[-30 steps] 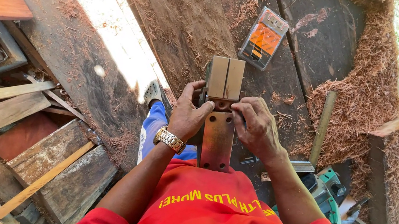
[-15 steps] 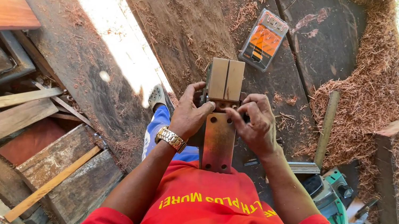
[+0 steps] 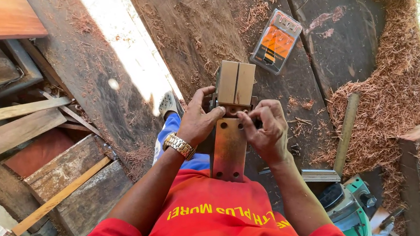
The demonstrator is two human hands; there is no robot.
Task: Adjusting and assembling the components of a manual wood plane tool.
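I see both hands meeting on a wooden piece (image 3: pixel 229 126) held upright between them, over the plank floor (image 3: pixel 188 19). The left hand (image 3: pixel 196 121), with a metal wristwatch (image 3: pixel 179 145) on it, has its grip closed on the piece's left edge, thumb stretched across onto the two pale blocks (image 3: pixel 235 84) that form its upper end. The right hand (image 3: pixel 269 131) pinches at the junction just below those blocks, fingertips curled in tight; whether it has anything small between them I cannot tell. The reddish-brown flat board (image 3: pixel 228 149) of the piece runs down from between the two grips toward the red shirt (image 3: pixel 206 232).

Up and to the right of the right grip, well apart, lies an orange-and-clear flat pack (image 3: pixel 276 41) on the floor. Below and to the right of that grip stand a wooden stick (image 3: pixel 346 132) and a green power tool (image 3: pixel 350 208). Heaps of reddish shavings (image 3: pixel 390 76) lie further right. Left of the left grip, loose boards (image 3: pixel 8 137) are stacked.
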